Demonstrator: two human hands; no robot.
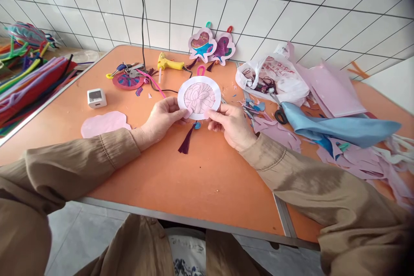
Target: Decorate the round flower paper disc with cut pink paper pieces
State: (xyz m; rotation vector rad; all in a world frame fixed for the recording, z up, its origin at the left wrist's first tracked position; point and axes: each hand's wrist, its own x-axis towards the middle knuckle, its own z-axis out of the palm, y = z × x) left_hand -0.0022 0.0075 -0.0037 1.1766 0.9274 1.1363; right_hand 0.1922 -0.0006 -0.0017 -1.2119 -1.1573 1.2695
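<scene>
Between both hands I hold a round ornament (199, 97) with a white rim and a pink flower pattern in its middle. My left hand (164, 117) pinches its lower left edge between thumb and fingers. On the lower right edge, the thumb and fingers of my right hand (231, 124) are closed as well. A pink loop (201, 70) sticks up from its top, and a dark tassel (185, 141) hangs below it beside a small blue piece (197, 125). A pink cutout (105, 123) lies on the table to the left of my left hand.
A yellow glue gun (170, 64), a white charger cube (96, 98) and keys (134, 70) lie at the back left. Two finished ornaments (202, 45) lean on the tiled wall. Rightward are a plastic bag (287, 78), blue fabric (336, 125), scissors (280, 116) and pink scraps (278, 133).
</scene>
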